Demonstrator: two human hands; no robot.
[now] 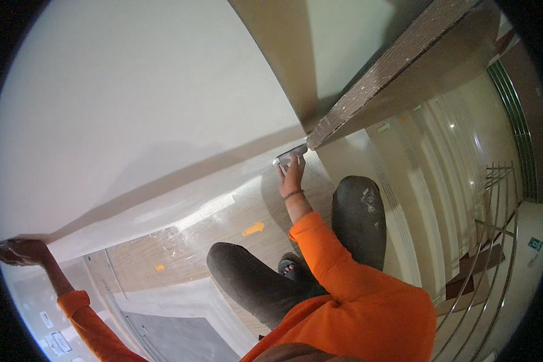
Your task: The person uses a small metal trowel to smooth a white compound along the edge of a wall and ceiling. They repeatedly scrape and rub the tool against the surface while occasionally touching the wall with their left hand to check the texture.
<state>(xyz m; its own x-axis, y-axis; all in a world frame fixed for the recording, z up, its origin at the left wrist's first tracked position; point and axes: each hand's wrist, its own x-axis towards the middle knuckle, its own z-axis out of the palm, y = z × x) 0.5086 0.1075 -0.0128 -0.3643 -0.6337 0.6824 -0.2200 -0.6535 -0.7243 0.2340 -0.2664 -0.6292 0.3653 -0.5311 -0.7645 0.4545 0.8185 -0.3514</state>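
My right hand [292, 172] is closed on a grey metal hand tool with a straight edge [298, 149], low on the white wall [145, 72]. The tool's far end meets the foot of a speckled brown wooden board [374, 78], which runs up to the upper right beside a dark beige recess. My left hand [24, 249] reaches to the same wall at the far left, near the dark rim of the picture; its fingers are too dim to make out. Both forearms are in orange sleeves.
My bent knees and sandaled foot are over a wood-look floor [193, 235] with orange arrow stickers [253, 228]. Pale steps [428, 181] descend on the right beside a steel railing [495, 229]. A grey panel with a pale border [181, 332] lies at the lower left.
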